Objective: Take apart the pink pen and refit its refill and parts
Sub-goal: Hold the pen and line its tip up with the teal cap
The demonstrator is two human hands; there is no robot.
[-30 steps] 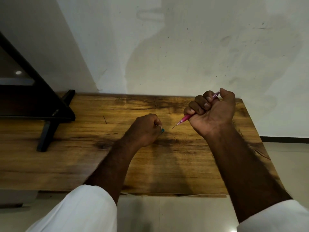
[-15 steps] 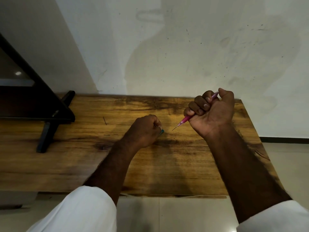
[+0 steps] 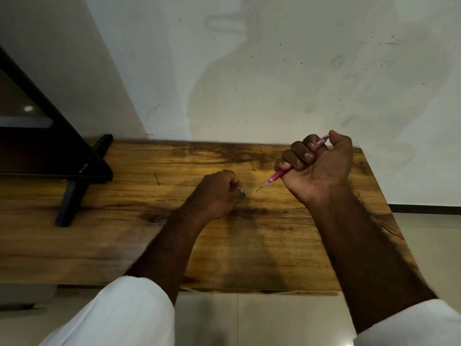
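A wooden table (image 3: 249, 245) with dark grain streaks fills the middle of the frame, its far edge against a scuffed white wall (image 3: 274, 71) and its near edge above pale floor tiles (image 3: 262, 320). At the left a black stand (image 3: 74, 186) rests a foot on the top; the centre and lower right of the board lie bare. The right hand (image 3: 316, 166), raised at centre right, is fisted round the pink pen (image 3: 277, 175) — its thin tip slants down-left toward the left hand (image 3: 217, 193). That hand rests curled on the wood, fingers closed on a small teal part (image 3: 242, 195) and a thin metal sliver; what else it holds cannot be told. A short dark line (image 3: 157, 179) lies left of centre.
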